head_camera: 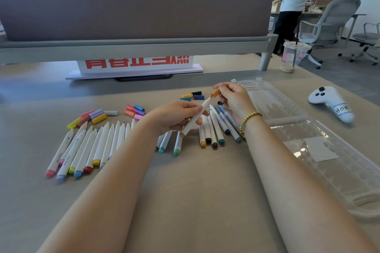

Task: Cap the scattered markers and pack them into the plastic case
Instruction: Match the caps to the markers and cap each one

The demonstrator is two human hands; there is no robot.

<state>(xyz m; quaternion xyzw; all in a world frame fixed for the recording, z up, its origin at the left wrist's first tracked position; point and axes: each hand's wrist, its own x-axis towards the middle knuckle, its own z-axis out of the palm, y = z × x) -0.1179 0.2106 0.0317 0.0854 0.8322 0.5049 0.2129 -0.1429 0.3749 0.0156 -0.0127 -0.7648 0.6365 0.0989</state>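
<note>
The left hand [178, 116] grips a white marker [195, 118] above the table [195, 181]; the right hand [233, 98] pinches an orange cap [216, 92] just off its tip. The clear plastic case [308, 139] lies open at right. Markers in the uncapped row [86, 148] read "marker"; the white controller [331, 101] is labelled "HOM".

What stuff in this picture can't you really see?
Head view only:
- Middle markers: their lower ends are hidden behind the left hand's forearm.
- Plastic case: its near end is cut off by the right edge.
- Red sign: its top is hidden behind the desk divider.
- Controller label: too small to read.
- Orange cap: partly covered by the right hand's fingers.
</note>
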